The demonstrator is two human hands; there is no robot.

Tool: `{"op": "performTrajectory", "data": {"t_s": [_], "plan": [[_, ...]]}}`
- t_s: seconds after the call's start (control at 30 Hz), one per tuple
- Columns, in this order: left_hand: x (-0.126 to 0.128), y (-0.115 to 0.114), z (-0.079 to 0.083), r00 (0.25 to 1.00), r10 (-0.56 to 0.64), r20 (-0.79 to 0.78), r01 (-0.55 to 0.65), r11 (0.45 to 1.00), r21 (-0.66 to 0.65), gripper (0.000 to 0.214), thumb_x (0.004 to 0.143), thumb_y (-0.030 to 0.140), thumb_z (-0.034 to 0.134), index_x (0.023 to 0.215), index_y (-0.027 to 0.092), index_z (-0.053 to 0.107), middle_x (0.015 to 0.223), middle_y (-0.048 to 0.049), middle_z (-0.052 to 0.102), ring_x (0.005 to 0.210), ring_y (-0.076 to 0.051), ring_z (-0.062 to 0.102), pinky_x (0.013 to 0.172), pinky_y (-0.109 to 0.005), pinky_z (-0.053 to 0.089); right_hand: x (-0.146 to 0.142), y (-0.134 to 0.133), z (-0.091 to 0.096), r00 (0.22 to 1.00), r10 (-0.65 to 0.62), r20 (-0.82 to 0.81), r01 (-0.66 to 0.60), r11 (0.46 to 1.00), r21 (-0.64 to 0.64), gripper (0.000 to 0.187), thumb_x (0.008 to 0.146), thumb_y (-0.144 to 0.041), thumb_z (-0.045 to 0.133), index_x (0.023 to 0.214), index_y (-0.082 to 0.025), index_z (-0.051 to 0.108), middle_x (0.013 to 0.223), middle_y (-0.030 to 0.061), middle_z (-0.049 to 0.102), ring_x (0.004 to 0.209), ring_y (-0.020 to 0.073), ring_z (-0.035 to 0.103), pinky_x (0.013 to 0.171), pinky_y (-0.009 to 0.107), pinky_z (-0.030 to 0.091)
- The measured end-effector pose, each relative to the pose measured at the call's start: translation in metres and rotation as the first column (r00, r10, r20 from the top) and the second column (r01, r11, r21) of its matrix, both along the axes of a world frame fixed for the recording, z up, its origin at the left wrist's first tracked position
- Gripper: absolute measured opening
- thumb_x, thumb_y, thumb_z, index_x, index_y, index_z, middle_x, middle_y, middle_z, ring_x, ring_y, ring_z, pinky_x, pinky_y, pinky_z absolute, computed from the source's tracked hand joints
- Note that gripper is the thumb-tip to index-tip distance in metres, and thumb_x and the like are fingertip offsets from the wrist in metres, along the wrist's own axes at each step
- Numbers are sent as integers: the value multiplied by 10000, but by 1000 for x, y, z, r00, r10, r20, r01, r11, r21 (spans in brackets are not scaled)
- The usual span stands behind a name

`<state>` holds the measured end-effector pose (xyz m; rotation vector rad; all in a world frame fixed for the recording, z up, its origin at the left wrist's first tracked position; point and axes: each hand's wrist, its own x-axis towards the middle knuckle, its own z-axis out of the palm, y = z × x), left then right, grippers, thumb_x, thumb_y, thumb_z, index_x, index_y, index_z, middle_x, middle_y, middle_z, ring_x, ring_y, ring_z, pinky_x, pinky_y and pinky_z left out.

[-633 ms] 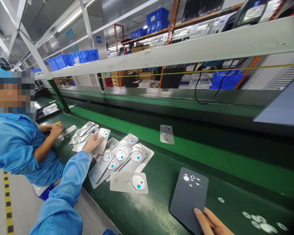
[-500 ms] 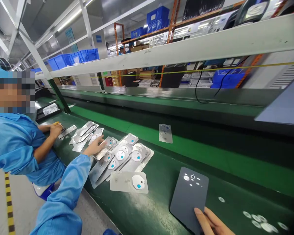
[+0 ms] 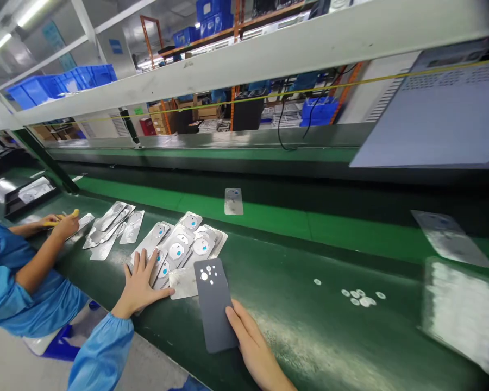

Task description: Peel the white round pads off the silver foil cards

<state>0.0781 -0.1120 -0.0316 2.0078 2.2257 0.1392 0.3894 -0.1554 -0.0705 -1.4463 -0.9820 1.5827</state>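
Fingers spread, my left hand (image 3: 140,285) lies over the near left side of a heap of silvery flat panels (image 3: 179,250) with round patches and blue dots. My right hand (image 3: 256,345) grips a dark grey phone back cover (image 3: 215,317) by its lower right edge, thumb on its face. Several white spots show around the camera holes at its top. The cover's upper left overlaps a single silvery panel (image 3: 182,282) at the near side of the heap.
Small white discs (image 3: 364,300) lie right on the green bench. A clear tray (image 3: 464,315) with white contents stands at the far right. Panels (image 3: 233,202) lie on the green conveyor strip. At left, a co-worker's hands (image 3: 65,222) work beside another panel pile (image 3: 110,222).
My view has swung right. My right hand has brought the phone back cover left, up to the heap. My left hand has moved nearer along the heap, its fingers spreading.
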Motion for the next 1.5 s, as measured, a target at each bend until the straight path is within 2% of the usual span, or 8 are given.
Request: {"op": "performTrajectory", "data": {"t_s": [0.27,0.6,0.8,0.93,1.03,1.1,1.27,1.5], "plan": [[32,8,-4,1000,-14,-7,15,993,118,903,906,654,602,1657,277,271,1739,-197,106,1587,-486,64,1145,-816,102,-28,44,26,993,85,-76,-58,948,312,664,913,-778,497,1204,-233,740,1294,99,721,1177,318,648,1026,420,509],[44,25,4,992,-69,109,24,927,374,581,1028,473,459,1554,228,482,1675,-185,347,1573,-443,223,1142,-832,-1,61,58,29,1000,23,-9,-16,886,463,570,930,-728,535,1023,-193,711,806,37,672,715,215,628,640,330,565],[78,17,17,954,-171,247,-45,732,680,592,977,393,570,1514,154,507,1645,-229,384,1591,-436,154,1195,-759,-63,101,57,26,984,-78,159,-31,807,589,500,1003,-611,510,1082,-167,727,723,22,615,572,168,546,495,277,488],[182,10,12,555,-430,712,-67,830,554,804,880,354,748,1591,237,392,1660,-169,380,1570,-345,290,1278,-552,217,96,45,27,832,-346,433,-249,465,850,379,1078,-363,448,1175,-161,755,757,47,623,612,167,570,576,286,471],[253,25,9,-50,-172,984,-28,985,170,799,843,322,784,1559,261,435,1599,-164,476,1443,-338,506,1168,-512,431,93,34,28,725,-407,556,-448,334,829,375,1087,-301,429,1259,-151,726,804,73,671,635,180,606,594,304,485],[275,38,9,-257,-20,966,49,998,34,613,846,298,732,1433,202,581,1472,-171,611,1353,-346,595,1094,-502,505,100,33,29,735,-362,573,-476,327,817,363,1091,-313,431,1249,-170,725,879,92,707,748,211,652,681,332,530],[274,53,6,-315,122,941,219,974,-53,672,759,203,722,1416,193,577,1233,-150,757,1127,-338,735,942,-498,600,132,47,30,850,-363,382,-208,434,877,241,1059,-302,531,1117,-208,746,958,86,735,880,228,679,793,365,561],[278,51,-1,-139,143,980,227,968,-110,564,722,242,780,1255,186,603,932,-51,773,719,-192,731,701,-325,606,131,44,28,884,-333,328,-109,536,837,225,1042,-265,548,1123,-225,753,879,51,737,710,171,648,628,288,545]]}}
